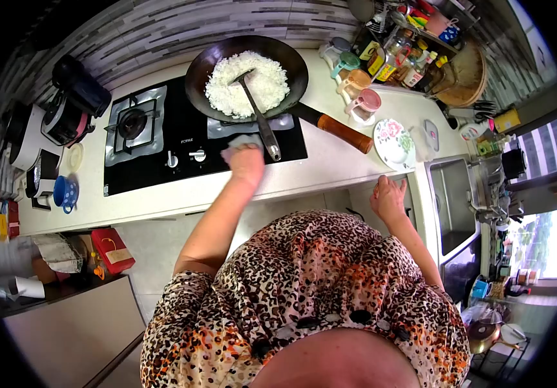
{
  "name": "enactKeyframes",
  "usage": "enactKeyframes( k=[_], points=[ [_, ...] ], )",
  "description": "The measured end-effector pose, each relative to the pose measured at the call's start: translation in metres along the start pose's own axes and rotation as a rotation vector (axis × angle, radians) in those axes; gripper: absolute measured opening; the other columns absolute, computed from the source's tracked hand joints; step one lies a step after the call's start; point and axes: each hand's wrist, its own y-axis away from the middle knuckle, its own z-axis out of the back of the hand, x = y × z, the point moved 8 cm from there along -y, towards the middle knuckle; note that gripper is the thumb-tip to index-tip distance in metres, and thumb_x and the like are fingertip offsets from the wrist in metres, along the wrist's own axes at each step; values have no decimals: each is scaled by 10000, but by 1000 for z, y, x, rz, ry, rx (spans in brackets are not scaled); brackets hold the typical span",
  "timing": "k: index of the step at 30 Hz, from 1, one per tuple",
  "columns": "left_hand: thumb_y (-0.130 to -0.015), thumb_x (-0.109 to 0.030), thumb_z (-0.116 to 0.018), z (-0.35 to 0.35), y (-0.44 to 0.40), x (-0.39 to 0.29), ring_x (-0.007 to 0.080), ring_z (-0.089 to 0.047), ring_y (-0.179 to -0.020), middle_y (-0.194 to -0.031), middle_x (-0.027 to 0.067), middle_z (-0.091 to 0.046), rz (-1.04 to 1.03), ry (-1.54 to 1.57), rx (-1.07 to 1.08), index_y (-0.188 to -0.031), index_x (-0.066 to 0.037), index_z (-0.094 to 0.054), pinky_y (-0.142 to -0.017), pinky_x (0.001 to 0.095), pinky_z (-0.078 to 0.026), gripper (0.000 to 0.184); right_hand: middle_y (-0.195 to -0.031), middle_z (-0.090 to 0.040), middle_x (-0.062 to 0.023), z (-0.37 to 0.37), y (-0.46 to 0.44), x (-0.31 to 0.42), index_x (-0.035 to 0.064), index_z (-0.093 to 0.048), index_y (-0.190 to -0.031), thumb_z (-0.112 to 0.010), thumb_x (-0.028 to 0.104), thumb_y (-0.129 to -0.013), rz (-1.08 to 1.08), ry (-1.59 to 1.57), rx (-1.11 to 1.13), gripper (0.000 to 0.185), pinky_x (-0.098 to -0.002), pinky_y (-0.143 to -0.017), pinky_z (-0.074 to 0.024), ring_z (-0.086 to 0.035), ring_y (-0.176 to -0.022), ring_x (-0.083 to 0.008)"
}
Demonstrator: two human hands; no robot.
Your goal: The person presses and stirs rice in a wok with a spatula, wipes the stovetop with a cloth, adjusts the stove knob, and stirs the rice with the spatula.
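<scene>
My left hand is closed on a pale cloth and rests on the black glass hob, just below the wok. White rice fills the wok's bottom, and a metal spatula lies in it with its handle hanging over the rim beside my left hand. My right hand is at the counter's front edge, below the flowered plate, its fingers loosely curled; nothing shows in them. The wok's wooden handle points toward the plate.
The left burner carries no pan. Seasoning jars and bottles stand behind the plate. A sink is at the right. A blue cup and a rice cooker stand at the left.
</scene>
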Motion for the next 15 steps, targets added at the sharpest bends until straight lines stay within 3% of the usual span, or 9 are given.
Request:
enactKeyframes(
  k=[1,2,4,5,7,9,12,15],
  points=[
    [-849,-148,-416,-24,-2,-19,416,-549,-1006,-1122,223,-565,-88,-18,62,-1256,-107,-458,-860,526,-438,411,-886,-605,-142,-1,-1,-3,43,-474,-971,-655,163,-690,2,25,6,356,-597,-1007,-250,-575,-957,-327],
    [-840,-135,-420,-51,-12,-32,419,-516,-1056,-1172,231,-526,-101,230,-20,-1271,-119,-437,-896,533,-407,432,-884,-604,-145,0,-1,-3,38,-476,-976,-654,166,-692,4,54,18,359,-597,-1003,-257,-572,-963,-326],
    [-827,-121,-425,-48,-15,-71,419,-448,-1141,-1243,235,-462,-165,396,-146,-1282,-121,-417,-961,539,-345,454,-874,-598,-142,-1,-1,-6,41,-478,-927,-625,131,-696,26,8,-22,288,-577,-993,-273,-570,-943,-330],
    [-823,-119,-426,-22,-9,-99,415,-414,-1176,-1265,231,-437,-219,316,-177,-1276,-111,-417,-988,538,-314,453,-864,-593,-138,1,-1,-9,43,-480,-878,-596,96,-700,40,-34,-62,219,-557,-983,-289,-567,-923,-333],
    [-830,-124,-428,-7,-24,-126,406,-334,-1253,-1276,213,-428,-140,480,-211,-1188,-85,-497,-1022,513,-287,367,-849,-588,-156,-2,-2,-15,37,-482,-859,-573,91,-704,71,-57,-66,188,-534,-937,-322,-562,-896,-347],
    [-844,-263,-508,-50,-59,-172,407,-307,-1264,-1290,198,-392,-352,315,-125,-1112,-124,-576,-926,534,-352,309,-816,-574,-191,-2,-5,-20,26,-484,-835,-535,85,-711,120,-112,-41,147,-497,-842,-369,-549,-837,-375],
    [-845,-270,-496,-31,-23,-209,442,-272,-1288,-1324,187,-381,-485,430,-117,-1110,-192,-601,-931,579,-332,296,-758,-554,-212,-7,-7,-29,14,-475,-810,-541,76,-702,214,-186,-61,142,-483,-704,-410,-531,-738,-404],
    [-827,-198,-517,-25,22,-201,375,-312,-1292,-1335,153,-393,-594,345,-143,-1123,-248,-590,-976,595,-307,310,-727,-545,-205,-14,-11,-40,12,-458,-808,-569,44,-671,314,-252,-89,179,-484,-636,-427,-538,-704,-411]
  ],
)
